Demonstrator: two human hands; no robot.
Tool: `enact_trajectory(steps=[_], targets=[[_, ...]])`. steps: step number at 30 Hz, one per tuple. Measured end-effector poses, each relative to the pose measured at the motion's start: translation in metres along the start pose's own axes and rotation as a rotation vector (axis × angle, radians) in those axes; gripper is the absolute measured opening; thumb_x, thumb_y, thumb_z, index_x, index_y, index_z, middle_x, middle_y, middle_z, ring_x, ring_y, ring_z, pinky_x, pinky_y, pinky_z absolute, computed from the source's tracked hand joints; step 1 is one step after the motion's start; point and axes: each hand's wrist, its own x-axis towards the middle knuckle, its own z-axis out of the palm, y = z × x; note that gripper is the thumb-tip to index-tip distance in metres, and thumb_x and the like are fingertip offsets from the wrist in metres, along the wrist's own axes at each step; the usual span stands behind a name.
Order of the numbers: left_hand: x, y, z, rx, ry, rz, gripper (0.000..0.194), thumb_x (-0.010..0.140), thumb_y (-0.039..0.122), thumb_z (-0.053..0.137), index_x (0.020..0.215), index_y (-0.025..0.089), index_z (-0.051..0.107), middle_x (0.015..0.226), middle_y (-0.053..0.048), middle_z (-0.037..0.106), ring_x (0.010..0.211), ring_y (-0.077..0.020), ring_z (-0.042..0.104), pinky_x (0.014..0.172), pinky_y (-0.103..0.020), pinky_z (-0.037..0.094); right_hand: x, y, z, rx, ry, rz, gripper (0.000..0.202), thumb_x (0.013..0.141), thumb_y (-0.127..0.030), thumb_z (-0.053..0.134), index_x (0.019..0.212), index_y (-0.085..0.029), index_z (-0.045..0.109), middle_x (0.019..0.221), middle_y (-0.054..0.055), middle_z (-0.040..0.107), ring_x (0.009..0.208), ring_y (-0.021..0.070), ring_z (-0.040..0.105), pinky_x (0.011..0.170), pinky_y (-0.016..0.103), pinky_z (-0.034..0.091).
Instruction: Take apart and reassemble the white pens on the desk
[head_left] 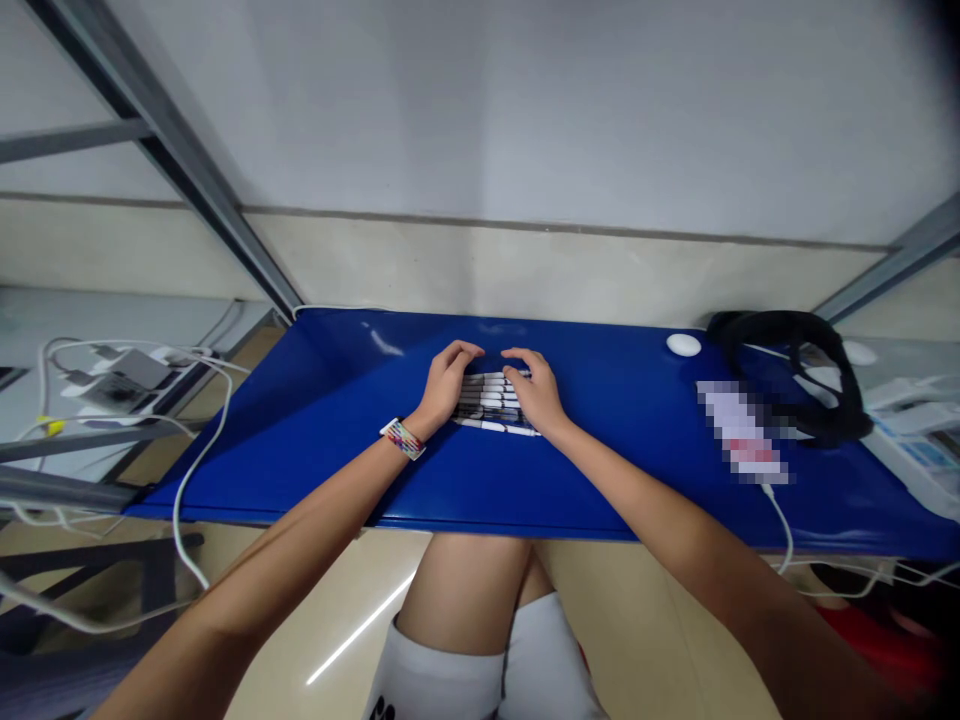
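Several white pens [491, 391] with dark parts lie side by side in a stack of rows on a blue table [322, 420]. Their lengths run left to right. One pen [495, 427] lies nearest me, a little apart from the others. My left hand [446, 382] is curled round the left ends of the pens, its fingers bent toward the far side. My right hand [538, 390] curves round the right ends, with thumb and forefinger at the far edge of the row. Both hands partly hide the pen ends. A woven band circles my left wrist.
On the right lie a white oval object [683, 345], a black strap-like headset [810, 350] and a blurred phone [742, 435] on a white cable. A power strip and cables [124, 385] occupy the left side. Metal posts [202, 200] frame the table before a wall.
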Motion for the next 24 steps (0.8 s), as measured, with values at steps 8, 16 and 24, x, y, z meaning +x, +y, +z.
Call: enact_trajectory(steps=[8,16,24], targets=[[0.001,-0.002,0.000,0.016,-0.025,-0.001,0.029,0.098,0.040,0.055,0.090,0.021,0.075,0.103,-0.007,0.077,0.108,-0.0262,0.068,0.105,-0.039,0.049,0.002,-0.001,-0.003,-0.012,-0.040,-0.003,0.024,0.088,-0.027,0.061,0.105,-0.027,0.077,0.120,0.007,0.077,0.122,0.0308,0.065,0.114,0.051,0.045],[-0.002,0.005,-0.001,0.081,-0.053,0.023,0.030,0.099,0.041,0.053,0.089,0.021,0.073,0.099,-0.006,0.076,0.102,-0.0254,0.068,0.100,-0.038,0.049,-0.010,-0.009,-0.003,-0.192,-0.095,-0.006,0.032,0.095,-0.037,0.061,0.120,-0.026,0.075,0.130,0.011,0.072,0.133,0.0338,0.056,0.118,0.055,0.040],[-0.004,0.007,0.001,0.066,-0.053,0.018,0.032,0.100,0.040,0.051,0.088,0.021,0.073,0.098,-0.006,0.076,0.101,-0.0250,0.069,0.100,-0.037,0.051,-0.022,-0.011,0.009,-0.346,-0.083,-0.046,0.038,0.101,-0.045,0.059,0.131,-0.025,0.071,0.146,0.017,0.060,0.146,0.0384,0.043,0.121,0.061,0.036]])
